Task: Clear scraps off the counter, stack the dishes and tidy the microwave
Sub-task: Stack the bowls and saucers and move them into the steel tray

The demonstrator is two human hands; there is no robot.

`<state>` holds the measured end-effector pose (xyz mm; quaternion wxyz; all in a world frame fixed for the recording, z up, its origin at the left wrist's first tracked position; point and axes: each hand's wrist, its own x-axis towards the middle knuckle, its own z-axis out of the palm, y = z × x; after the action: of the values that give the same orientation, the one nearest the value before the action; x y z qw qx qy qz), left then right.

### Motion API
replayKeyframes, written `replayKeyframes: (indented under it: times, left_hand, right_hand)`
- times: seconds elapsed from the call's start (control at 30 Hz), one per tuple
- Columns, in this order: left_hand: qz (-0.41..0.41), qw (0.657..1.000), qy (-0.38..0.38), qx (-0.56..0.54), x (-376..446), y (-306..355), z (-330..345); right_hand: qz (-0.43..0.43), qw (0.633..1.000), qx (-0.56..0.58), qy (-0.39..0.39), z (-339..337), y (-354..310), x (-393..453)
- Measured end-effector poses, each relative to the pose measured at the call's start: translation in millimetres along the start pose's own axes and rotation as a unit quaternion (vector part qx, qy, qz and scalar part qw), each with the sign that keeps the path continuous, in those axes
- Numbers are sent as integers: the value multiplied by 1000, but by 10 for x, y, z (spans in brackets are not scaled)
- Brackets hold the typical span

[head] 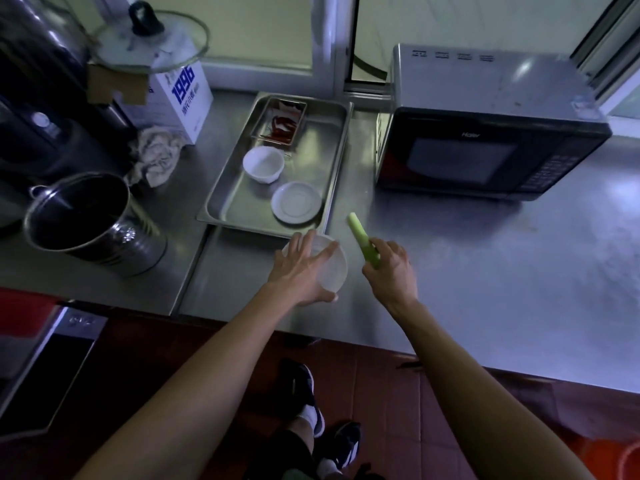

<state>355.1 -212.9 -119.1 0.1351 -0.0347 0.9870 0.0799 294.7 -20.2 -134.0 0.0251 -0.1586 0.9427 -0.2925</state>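
1. Celery stalk (362,239) is the scrap I deal with now. My right hand (389,268) has its fingers wrapped around the lower end, and the pale end points up and away from the grip, toward the steel tray (239,206).
2. My left hand (301,268) lies spread over a white bowl (332,268) on the counter (485,254), thumb at the near rim, fingers over the far rim. I cannot tell if it already presses or only touches.
3. Just beyond the left fingers the tray begins. Inside it stand a white cup (263,164) and a white saucer (296,201), apart from each other, and at the far end a small dish with red scraps (282,123).
4. I judge the bowl is covered like this in order to lift it into the tray for stacking, while the stalk stays free in the other hand for throwing away.
5. Microwave (485,147) is well to the right of the stalk grip, door closed, not yet touched.
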Motion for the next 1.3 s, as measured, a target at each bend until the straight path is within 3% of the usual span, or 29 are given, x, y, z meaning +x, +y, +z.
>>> replayKeyframes:
  times: [0.47,0.67,0.77,0.9,1.13,1.3]
  left_hand:
    - [-57,997,19,-48,895,-1156,-296]
    - [-21,999,-12,-42,1318,-1447,-338]
    - [-6,999,-18,-27,1497,-1470,-312]
    - [-9,999,-25,-35,1724,-1456,-169]
    - [-35,998,-39,-43,2050,-1452,1]
    - [-41,995,-63,-60,2237,-1324,98]
  right_hand:
    - [-18,999,-38,-30,314,-886,1226]
    - [-26,999,-31,-7,498,-1138,1697]
    - [-31,999,-33,0,589,-1116,1861]
    - [-63,988,-133,-45,691,-971,2059]
    - [-68,998,-9,-4,765,-807,2346]
    - [-44,999,-5,-14,793,-687,2507]
